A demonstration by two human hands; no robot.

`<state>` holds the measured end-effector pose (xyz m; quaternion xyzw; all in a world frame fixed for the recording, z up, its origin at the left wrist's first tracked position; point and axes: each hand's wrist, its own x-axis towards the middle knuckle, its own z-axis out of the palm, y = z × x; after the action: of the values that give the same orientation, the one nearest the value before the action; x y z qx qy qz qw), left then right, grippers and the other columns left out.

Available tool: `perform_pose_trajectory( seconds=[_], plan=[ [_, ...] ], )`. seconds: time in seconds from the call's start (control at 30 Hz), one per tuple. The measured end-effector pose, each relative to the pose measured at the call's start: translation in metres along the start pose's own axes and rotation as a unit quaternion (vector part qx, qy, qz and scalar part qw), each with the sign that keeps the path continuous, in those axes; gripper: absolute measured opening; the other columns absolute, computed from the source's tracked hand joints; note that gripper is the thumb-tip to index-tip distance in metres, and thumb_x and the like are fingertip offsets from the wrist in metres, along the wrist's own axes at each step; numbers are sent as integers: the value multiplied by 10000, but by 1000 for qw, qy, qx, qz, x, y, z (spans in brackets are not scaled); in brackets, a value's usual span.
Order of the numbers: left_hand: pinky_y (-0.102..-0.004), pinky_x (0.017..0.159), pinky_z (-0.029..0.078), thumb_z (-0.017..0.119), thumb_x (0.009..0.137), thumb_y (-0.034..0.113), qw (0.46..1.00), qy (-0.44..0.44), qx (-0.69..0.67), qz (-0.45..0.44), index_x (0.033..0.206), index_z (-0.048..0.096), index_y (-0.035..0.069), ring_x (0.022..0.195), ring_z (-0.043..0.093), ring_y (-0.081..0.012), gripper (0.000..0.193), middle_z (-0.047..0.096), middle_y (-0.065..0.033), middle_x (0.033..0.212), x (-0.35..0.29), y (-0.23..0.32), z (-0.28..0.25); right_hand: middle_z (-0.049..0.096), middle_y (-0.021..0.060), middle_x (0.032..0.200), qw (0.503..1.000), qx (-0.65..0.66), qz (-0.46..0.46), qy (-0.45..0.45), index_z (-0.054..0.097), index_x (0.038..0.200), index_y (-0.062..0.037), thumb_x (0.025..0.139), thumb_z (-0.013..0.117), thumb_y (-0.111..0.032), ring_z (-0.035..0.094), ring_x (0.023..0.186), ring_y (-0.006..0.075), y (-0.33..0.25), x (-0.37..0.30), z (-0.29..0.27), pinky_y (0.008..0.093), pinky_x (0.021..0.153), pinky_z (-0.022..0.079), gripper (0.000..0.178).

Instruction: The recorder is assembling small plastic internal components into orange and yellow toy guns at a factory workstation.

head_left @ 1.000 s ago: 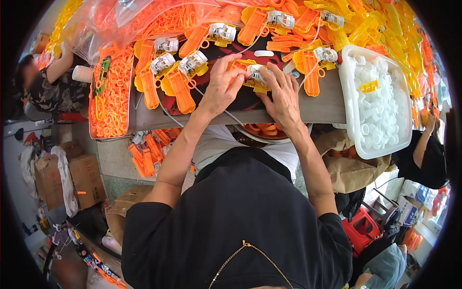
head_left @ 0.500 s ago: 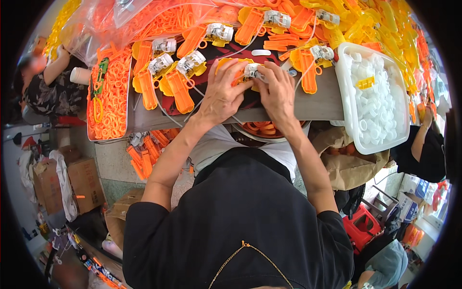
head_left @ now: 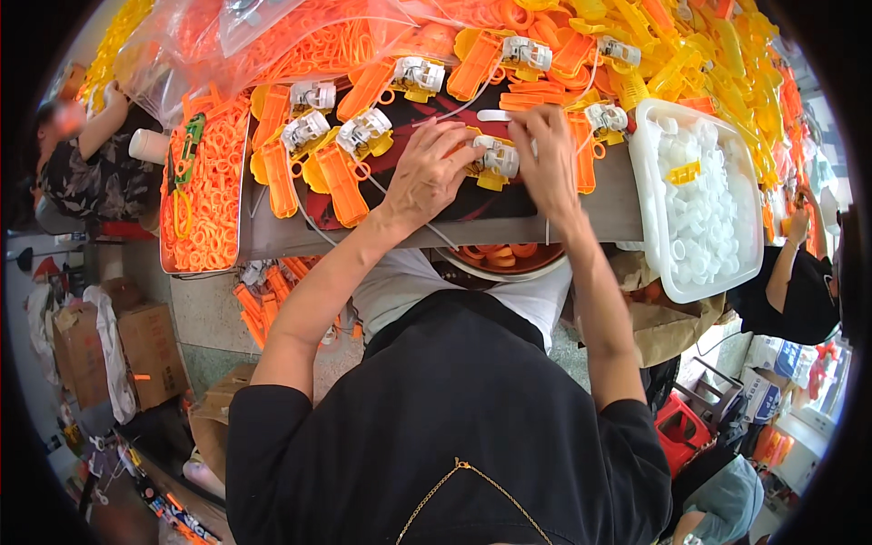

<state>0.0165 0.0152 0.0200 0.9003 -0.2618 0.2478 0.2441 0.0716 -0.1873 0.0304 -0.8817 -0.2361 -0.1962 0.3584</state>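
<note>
Left hand (head_left: 422,177) grips a yellow plastic shell (head_left: 491,183), white rounded mechanism (head_left: 499,157) toward the right hand (head_left: 548,168), whose grip I can't tell.

left hand (head_left: 425,174): curled, palm down | right hand (head_left: 548,168): curled, blurred | forearms (head_left: 329,289): extended forward

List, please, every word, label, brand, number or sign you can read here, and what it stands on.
Brown cardboard box: dark printed characters, too blurred to read.
White-and-blue carton: printing, too small to read.
Yellow-and-white assembly at the left hand: no legible text.
</note>
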Motion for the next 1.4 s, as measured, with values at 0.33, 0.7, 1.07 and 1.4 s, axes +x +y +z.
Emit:
perform_pose_trajectory(
  seconds=[0.33, 0.7, 1.07, 1.4],
  plan=[
    [-478, 1098, 396, 662, 774, 11, 996, 46, 9, -78, 1108, 673, 111, 1189, 561, -282, 349, 619, -64, 1193, -14, 11, -3, 694, 149, 739, 953, -251, -29, -167, 679, 987, -117, 882, 607, -194, 697, 707, 347, 42, 71, 36, 484, 595, 515, 149],
    [-478, 1091, 398, 645, 805, 10, 992, 77, 26, -96, 1125, 671, 107, 1170, 578, -275, 335, 632, -75, 1178, -11, 13, 1, 740, 64, 809, 980, -63, 20, -186, 721, 925, -113, 880, 624, -234, 706, 762, 275, 32, 56, 16, 415, 683, 510, 161],
    [-492, 1077, 329, 734, 830, 179, 975, 137, 48, -170, 985, 647, 95, 1206, 505, -336, 197, 569, -122, 1237, -18, 22, -9, 662, 95, 817, 978, 49, 38, -201, 676, 946, -9, 881, 671, -124, 652, 738, 183, 18, 51, -22, 310, 661, 492, 132],
    [-450, 1021, 369, 781, 796, 211, 977, 70, 67, -192, 838, 650, 96, 1177, 512, -320, 180, 557, -119, 1249, -24, 19, -12, 595, 152, 914, 974, -75, 50, -210, 508, 992, -28, 899, 686, -209, 606, 928, 359, -47, -73, -24, 443, 773, 482, 270]
  ],
)
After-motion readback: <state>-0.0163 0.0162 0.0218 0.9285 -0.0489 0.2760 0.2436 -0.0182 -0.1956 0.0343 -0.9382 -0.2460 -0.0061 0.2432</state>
